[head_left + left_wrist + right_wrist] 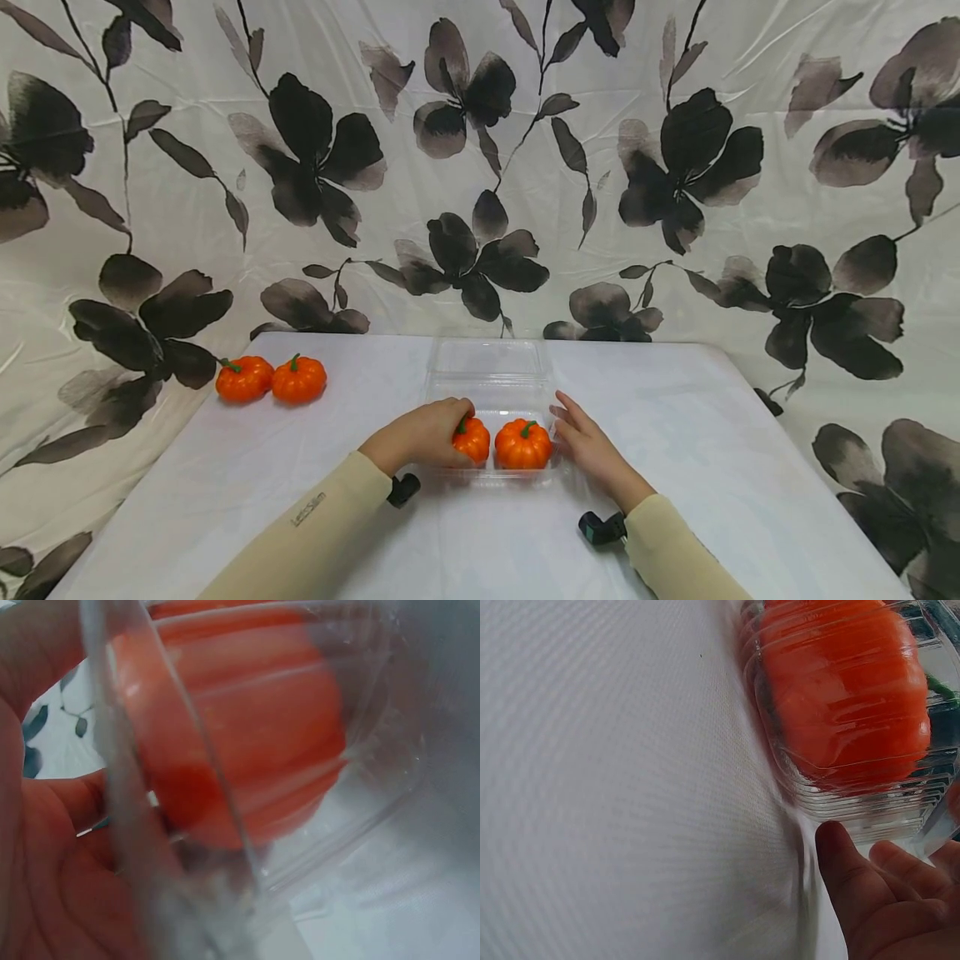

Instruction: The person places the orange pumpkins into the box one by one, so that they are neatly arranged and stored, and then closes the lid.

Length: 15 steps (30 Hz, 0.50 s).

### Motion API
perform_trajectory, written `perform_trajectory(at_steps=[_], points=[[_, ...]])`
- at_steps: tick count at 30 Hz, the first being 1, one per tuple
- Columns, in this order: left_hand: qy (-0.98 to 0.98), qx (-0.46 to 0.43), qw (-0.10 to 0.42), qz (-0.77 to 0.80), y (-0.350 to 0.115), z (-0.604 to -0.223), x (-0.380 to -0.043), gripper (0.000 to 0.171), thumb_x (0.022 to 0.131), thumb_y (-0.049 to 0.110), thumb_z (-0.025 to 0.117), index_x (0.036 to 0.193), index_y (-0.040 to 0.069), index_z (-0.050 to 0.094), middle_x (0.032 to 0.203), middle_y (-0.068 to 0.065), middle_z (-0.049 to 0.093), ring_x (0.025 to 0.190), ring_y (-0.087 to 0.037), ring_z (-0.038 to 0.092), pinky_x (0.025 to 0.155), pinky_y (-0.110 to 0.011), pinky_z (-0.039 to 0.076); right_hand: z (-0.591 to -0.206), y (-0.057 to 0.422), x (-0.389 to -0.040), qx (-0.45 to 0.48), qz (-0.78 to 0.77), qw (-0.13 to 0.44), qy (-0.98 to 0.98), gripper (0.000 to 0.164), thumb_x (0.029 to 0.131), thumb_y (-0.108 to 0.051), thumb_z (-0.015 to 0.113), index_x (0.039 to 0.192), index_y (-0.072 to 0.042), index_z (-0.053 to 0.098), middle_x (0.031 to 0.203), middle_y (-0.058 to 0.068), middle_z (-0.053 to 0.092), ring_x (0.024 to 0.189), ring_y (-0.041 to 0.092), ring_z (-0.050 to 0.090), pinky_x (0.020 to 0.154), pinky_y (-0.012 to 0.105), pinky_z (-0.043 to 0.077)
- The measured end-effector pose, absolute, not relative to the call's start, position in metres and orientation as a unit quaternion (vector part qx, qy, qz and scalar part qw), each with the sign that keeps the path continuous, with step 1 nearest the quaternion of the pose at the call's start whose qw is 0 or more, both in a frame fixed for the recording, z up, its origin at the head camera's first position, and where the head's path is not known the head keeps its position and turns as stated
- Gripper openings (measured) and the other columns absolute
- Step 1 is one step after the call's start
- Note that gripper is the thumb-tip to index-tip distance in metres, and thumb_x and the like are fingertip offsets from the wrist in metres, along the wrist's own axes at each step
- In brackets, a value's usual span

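Observation:
A clear plastic clamshell box (486, 472) stands on the table, its lid (487, 360) raised at the back. Inside its left half is a small orange pumpkin (476, 440), which my left hand (427, 435) grips from the left side. In the left wrist view this pumpkin (247, 727) shows through the clear wall, the fingers partly hidden behind the plastic. Another orange pumpkin (522, 445) with a green stem sits in the right half. My right hand (591, 450) is at the box's right end, fingers extended; the right wrist view has its fingertips beside the ribbed wall (870, 806).
Two more orange pumpkins, one (244, 379) and another (299, 380), sit side by side at the table's far left corner. A white cloth covers the table (660, 400). Behind it hangs a floral curtain (570, 208).

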State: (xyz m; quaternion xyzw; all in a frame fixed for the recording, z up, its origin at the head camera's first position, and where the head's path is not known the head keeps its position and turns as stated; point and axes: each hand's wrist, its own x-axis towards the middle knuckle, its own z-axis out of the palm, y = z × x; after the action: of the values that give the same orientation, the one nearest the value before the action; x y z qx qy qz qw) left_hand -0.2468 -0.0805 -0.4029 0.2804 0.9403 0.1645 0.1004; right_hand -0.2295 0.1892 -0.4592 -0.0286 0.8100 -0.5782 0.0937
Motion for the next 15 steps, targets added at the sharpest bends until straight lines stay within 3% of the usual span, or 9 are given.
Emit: perform_trajectory(at_steps=[8,15], points=[[0.936,0.288,0.121,0.163,-0.0818,-0.4029,-0.2489,0.059,0.075,0.039,0.080,0.119,0.009,0.054,0.102,0.000,0.060,0.091,-0.014,0.055,0.089,-0.033,0.051,-0.4587,0.1870,-0.2298,-0.030,-0.576,0.094,0.812,0.057,0.104,-0.024,0.041,0.156,-0.021,0.019,0.157,0.014,0.033,0.140,0.037,0.039,0.105,0.050,0.042],[0.933,0.284,0.143,0.167,-0.0818,-0.3994,-0.2497,0.068,0.076,0.038,0.079,0.130,0.008,0.052,0.109,-0.002,0.060,0.096,-0.015,0.055,0.095,-0.035,0.050,-0.4575,0.1868,-0.2298,-0.026,-0.578,0.092,0.810,0.056,0.104,-0.023,0.041,0.155,-0.020,0.020,0.156,0.015,0.033,0.139,0.037,0.039,0.106,0.049,0.042]])
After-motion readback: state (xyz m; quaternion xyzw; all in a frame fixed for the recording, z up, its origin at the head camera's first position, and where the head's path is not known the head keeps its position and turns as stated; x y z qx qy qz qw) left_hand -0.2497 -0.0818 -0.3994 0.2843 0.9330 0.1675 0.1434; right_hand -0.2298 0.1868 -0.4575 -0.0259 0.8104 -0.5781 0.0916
